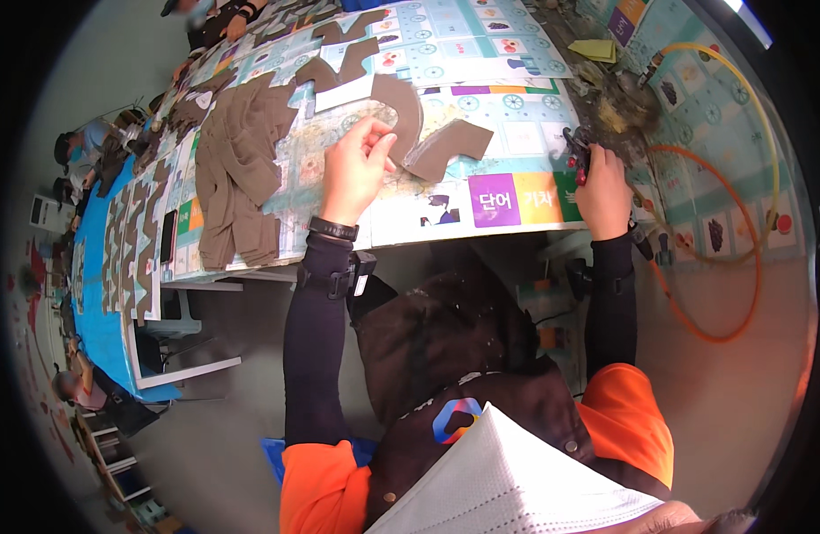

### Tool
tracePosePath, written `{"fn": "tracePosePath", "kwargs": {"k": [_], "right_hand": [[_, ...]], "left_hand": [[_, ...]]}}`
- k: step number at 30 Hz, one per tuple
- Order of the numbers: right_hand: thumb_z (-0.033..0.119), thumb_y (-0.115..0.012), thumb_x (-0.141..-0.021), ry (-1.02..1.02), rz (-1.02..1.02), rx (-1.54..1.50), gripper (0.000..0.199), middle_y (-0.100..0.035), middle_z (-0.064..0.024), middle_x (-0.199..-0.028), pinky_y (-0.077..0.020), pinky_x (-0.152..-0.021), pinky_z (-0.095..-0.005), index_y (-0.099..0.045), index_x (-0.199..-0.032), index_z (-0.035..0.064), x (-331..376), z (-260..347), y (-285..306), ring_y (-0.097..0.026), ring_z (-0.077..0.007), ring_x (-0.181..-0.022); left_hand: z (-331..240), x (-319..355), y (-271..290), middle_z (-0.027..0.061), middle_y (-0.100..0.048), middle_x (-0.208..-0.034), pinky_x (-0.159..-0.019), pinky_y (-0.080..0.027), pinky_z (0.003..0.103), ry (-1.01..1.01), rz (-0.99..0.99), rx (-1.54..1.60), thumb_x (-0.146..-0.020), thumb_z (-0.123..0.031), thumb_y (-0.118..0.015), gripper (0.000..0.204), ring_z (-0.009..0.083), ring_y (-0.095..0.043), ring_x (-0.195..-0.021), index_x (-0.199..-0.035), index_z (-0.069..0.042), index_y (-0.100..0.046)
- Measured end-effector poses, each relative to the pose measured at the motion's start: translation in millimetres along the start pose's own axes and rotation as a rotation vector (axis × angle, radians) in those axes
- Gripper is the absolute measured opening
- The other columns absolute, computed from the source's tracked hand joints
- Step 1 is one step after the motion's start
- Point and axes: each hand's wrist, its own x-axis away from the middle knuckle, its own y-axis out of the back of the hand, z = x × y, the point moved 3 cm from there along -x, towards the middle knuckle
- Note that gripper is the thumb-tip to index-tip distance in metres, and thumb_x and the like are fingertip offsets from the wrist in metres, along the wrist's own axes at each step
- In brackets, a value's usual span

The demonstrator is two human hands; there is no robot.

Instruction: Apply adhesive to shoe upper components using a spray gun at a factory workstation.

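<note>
My left hand [355, 171] is raised over the table's near edge, thumb and forefinger pinched together. Whether anything thin is between them I cannot make out. Just beyond its fingertips lies a curved brown fabric piece [408, 111]. An angular brown piece [453, 147] adjoins it on the right, with a shiny strip along part of its edge. My right hand [603, 194] is wrapped round a small black tool with red parts [576, 153], held over the right end of the table. The palm hides most of this tool, so its exact kind is unclear.
Left of my left hand lies a heap of brown fabric pieces [241, 169]. More cut pieces [339, 67] lie farther back on the patterned table cover [521, 107]. An orange hose [760, 254] and a yellow hose [773, 133] loop at the right. People [94, 147] sit at the far left.
</note>
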Motion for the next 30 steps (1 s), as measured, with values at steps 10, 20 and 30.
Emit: {"fn": "tracePosePath", "kwargs": {"k": [10, 20, 30], "right_hand": [[0.003, -0.066, -0.07, -0.122, -0.284, 0.197, 0.045, -0.062, -0.0082, -0.109, -0.0363, -0.101, -0.0492, -0.061, -0.114, 0.0084, 15, 4, -10, -0.057, -0.0288, -0.109], [0.006, -0.067, -0.073, -0.121, -0.35, 0.126, 0.041, -0.063, -0.0046, -0.115, -0.0349, -0.106, -0.0493, -0.062, -0.113, 0.0099, 15, 5, -14, -0.056, -0.0266, -0.111], [0.008, -0.069, -0.073, -0.113, -0.34, 0.094, 0.039, -0.063, -0.0055, -0.111, -0.0356, -0.106, -0.048, -0.062, -0.112, 0.0083, 12, 5, -7, -0.056, -0.0271, -0.109]], "left_hand": [[-22, -40, 15, 0.0034, -0.067, -0.08, -0.053, -0.043, 0.02, -0.128, -0.117, 0.21, -0.097, -0.01, -0.064, 0.01, 0.0088, -0.066, -0.064, -0.102, -0.001, -0.06], [-60, -159, 6, 0.0062, -0.068, -0.081, -0.048, -0.043, 0.021, -0.333, -0.031, 0.416, -0.097, -0.013, -0.066, 0.017, 0.0119, -0.068, -0.063, -0.106, 0.0, -0.06], [59, -231, -31, 0.0178, -0.071, -0.086, -0.04, -0.04, 0.023, 0.536, -0.01, 0.45, -0.098, -0.012, -0.058, 0.015, 0.0155, -0.065, -0.059, -0.103, 0.003, -0.058]]}}
